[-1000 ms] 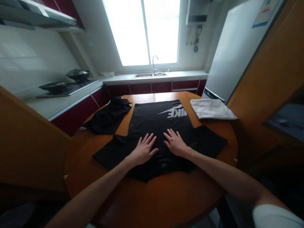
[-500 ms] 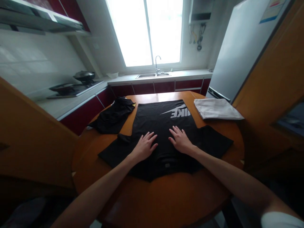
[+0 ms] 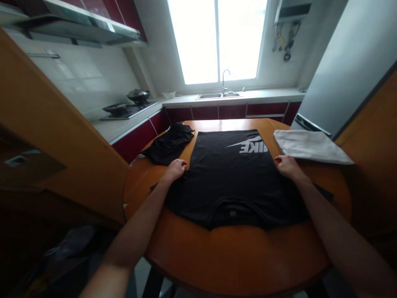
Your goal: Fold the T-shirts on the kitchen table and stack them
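Observation:
A black T-shirt (image 3: 231,174) with a white logo lies flat on the round wooden table (image 3: 235,256), collar toward me. My left hand (image 3: 176,169) rests at the shirt's left edge near the sleeve, fingers curled on the cloth. At the shirt's right edge sits my right hand (image 3: 285,165), its fingers closed on the fabric by the armpit. Both sleeves lie mostly under my forearms.
A crumpled black garment (image 3: 169,144) lies at the table's far left. A folded white cloth (image 3: 310,145) sits at the far right. Beyond are a counter with a sink (image 3: 217,95), a stove with pans (image 3: 127,107), a fridge (image 3: 347,74) and wooden panels on both sides.
Both hands slid apart from the middle of the shirt to its left and right edges and closed on the cloth. The view shifted left.

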Available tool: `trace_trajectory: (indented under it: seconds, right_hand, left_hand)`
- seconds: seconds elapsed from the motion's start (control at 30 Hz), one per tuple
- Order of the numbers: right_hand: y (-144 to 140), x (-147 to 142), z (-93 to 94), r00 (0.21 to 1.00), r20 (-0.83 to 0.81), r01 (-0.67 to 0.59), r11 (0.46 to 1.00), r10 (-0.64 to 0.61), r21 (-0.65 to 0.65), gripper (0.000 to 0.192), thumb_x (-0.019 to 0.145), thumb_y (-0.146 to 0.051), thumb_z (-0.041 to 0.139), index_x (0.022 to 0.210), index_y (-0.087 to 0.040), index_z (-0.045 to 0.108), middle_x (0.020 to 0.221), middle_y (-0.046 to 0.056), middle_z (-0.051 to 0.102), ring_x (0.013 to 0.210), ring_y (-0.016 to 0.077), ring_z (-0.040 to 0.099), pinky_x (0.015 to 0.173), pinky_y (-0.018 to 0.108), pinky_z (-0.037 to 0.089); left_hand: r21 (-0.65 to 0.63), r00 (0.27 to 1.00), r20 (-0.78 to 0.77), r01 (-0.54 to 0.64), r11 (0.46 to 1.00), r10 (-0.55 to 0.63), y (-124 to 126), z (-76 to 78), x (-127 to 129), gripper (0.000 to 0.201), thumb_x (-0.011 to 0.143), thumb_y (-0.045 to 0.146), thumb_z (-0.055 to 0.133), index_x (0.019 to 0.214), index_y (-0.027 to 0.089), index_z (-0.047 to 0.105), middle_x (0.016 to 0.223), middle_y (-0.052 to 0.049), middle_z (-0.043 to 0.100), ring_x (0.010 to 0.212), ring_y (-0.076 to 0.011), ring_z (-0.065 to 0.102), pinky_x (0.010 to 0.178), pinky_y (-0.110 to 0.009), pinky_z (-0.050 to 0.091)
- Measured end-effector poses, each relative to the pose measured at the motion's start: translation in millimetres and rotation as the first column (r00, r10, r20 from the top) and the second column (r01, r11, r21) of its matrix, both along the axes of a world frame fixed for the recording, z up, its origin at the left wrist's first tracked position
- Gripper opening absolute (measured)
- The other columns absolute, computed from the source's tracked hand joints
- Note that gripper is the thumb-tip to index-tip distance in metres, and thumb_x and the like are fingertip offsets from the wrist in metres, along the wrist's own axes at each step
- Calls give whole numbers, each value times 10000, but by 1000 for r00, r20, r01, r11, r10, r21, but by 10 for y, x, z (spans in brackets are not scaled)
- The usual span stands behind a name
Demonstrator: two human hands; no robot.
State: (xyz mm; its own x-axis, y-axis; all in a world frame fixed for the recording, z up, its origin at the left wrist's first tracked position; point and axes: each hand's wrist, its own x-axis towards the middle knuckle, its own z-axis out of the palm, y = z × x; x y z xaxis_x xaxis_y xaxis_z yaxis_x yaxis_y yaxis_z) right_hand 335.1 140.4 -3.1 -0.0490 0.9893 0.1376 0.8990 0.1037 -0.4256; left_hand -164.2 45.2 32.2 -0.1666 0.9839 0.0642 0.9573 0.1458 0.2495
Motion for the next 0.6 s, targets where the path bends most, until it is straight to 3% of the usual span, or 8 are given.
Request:
trace_trajectory:
  seconds: [0.17, 0.27, 0.4, 0.6]
  right_hand:
    - [-4, 106, 27, 995, 101, 33, 994, -23, -103, 290, 798, -144, 606, 1048, -160, 752, 1099, 150, 748, 1000, 266, 705, 843, 338, 523]
    - [-64, 94, 111, 987, 151, 80, 984, -56, -158, 157, 836, -265, 641, 927, -205, 755, 1080, 130, 746, 1056, 315, 678, 918, 477, 492]
    - [-116, 127, 221, 989, 144, 76, 970, -44, -230, 192, 887, -338, 610, 856, -196, 735, 1022, 129, 745, 1077, 351, 649, 1001, 676, 359]
    - [-154, 158, 291, 990, 142, 64, 958, -25, -278, 141, 852, -324, 669, 800, -205, 721, 962, 96, 744, 1057, 332, 646, 1052, 720, 256]
  left_hand:
    - [-64, 999, -2, -53, 996, 53, -9, -23, 66, 212, 905, 373, 620, 991, 238, 759, 1047, -47, 771, 1050, -245, 686, 939, -345, 482]
    - [-97, 997, -15, -75, 992, 74, -34, 8, 59, 254, 899, 442, 625, 985, 239, 752, 1076, -58, 768, 1047, -253, 686, 911, -344, 485]
    - [-115, 997, -14, -82, 990, 81, -56, 67, 19, 289, 886, 475, 627, 925, 228, 772, 1029, -76, 774, 1000, -251, 698, 834, -298, 503]
    - [-143, 986, -91, -154, 978, 142, -76, 89, 94, 289, 891, 465, 596, 915, 222, 752, 1049, -89, 763, 1033, -275, 682, 906, -366, 493]
